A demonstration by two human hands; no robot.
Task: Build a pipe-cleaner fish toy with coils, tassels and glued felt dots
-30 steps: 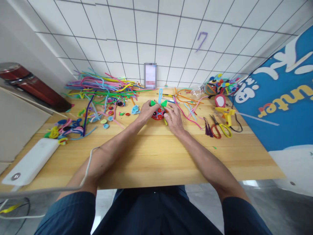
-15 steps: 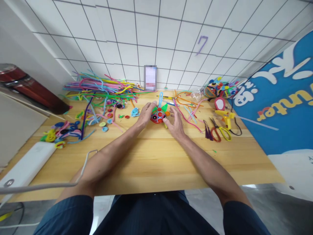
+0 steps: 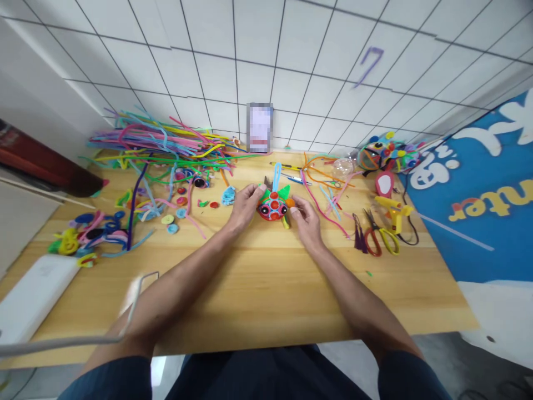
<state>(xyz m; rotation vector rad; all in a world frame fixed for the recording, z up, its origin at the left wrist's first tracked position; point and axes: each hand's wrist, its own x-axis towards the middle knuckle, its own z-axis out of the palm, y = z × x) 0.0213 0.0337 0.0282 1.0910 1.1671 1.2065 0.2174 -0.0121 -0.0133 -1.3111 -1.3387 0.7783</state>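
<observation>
A round red craft ornament (image 3: pixel 272 206) with two black googly eyes, red buttons and green leaf shapes sits in the middle of the table. A light blue pipe cleaner loop (image 3: pixel 277 176) rises from its top. My left hand (image 3: pixel 246 206) is closed on the ornament's left side, thumb near the green leaf. On the other side, the fingers and thumb of my right hand (image 3: pixel 306 218) close at an orange round piece (image 3: pixel 290 203) on the ornament's edge. A yellow piece (image 3: pixel 285 222) sticks out below it. Its back is hidden.
Pipe cleaners (image 3: pixel 154 141) lie heaped at the back left, with loose buttons (image 3: pixel 170 224) nearer. Scissors (image 3: pixel 381 239), a yellow glue gun (image 3: pixel 395 214) and purple tassels (image 3: pixel 359 233) lie right. A phone (image 3: pixel 260 128) leans on the wall. A white power bank (image 3: pixel 37 294) lies front left.
My right thumb has left the ornament's front and moved to the orange piece at its side, the fingers drawing in. The ornament's face shows more fully. The camera view has shifted slightly.
</observation>
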